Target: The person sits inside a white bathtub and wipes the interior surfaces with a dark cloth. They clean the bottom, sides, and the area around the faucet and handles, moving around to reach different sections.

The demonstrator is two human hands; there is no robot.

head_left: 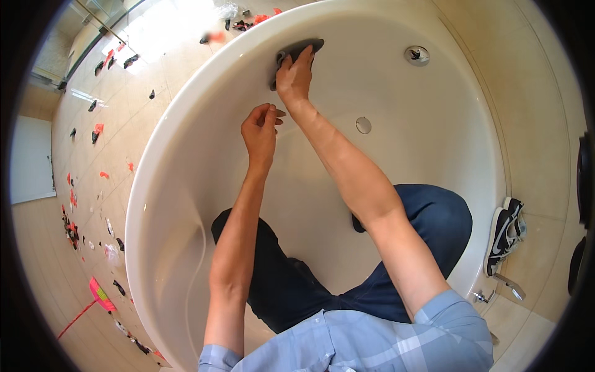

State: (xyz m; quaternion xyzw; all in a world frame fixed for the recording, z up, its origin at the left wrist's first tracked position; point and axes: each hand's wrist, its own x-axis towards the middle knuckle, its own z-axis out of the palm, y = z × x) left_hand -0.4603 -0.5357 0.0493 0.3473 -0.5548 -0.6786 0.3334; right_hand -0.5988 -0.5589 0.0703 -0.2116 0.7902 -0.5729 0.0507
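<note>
First, beige tiled floor, left, littered with red and black scraps. Next, white bathtub; inside, round drain cover; dark cloth at far-left wall, right hand's fingers closed on it; left hand nearer, fingers bent, pinch impossible to tell.

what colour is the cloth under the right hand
Dark grey cloth, clearest in the head view.

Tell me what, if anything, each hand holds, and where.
Right hand: dark cloth, gripped around its middle, against the tub. Left hand: cannot tell.
</note>
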